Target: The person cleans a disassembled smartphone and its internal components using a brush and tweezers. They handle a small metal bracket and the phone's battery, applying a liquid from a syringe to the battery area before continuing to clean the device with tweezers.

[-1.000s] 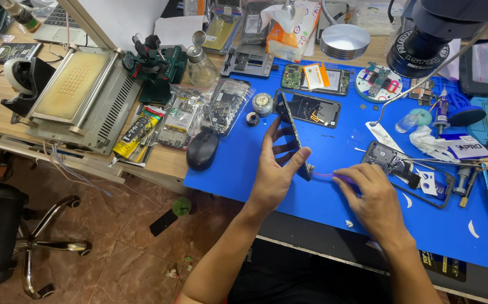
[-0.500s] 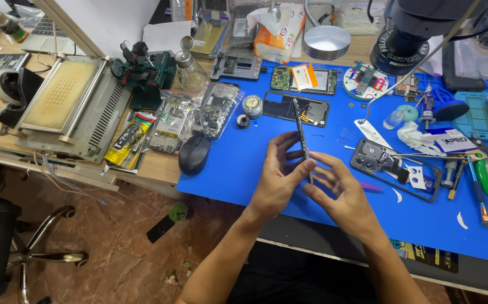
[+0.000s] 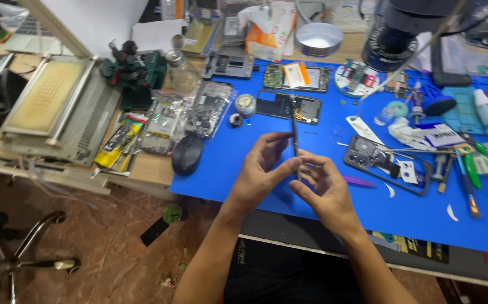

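Both hands meet over the blue work mat (image 3: 238, 169). My left hand (image 3: 261, 174) and my right hand (image 3: 323, 188) hold a thin dark phone panel (image 3: 294, 126) edge-on and upright between their fingertips. A purple pry tool (image 3: 359, 181) lies on the mat just right of my right hand. An opened phone body (image 3: 280, 106) sits on the mat behind the panel. Another opened phone (image 3: 382, 160) with a camera module lies to the right.
A black mouse (image 3: 186, 153) rests at the mat's left edge. Bags of parts (image 3: 210, 110), a heating plate machine (image 3: 52, 110), a microscope (image 3: 402, 34), a metal bowl (image 3: 318, 38), tweezers and screwdrivers (image 3: 464, 169) crowd the bench. A chair base (image 3: 35, 247) stands on the floor at left.
My right hand left the purple tool on the mat and came up to join the left hand on the phone panel. The panel turned more edge-on and upright.
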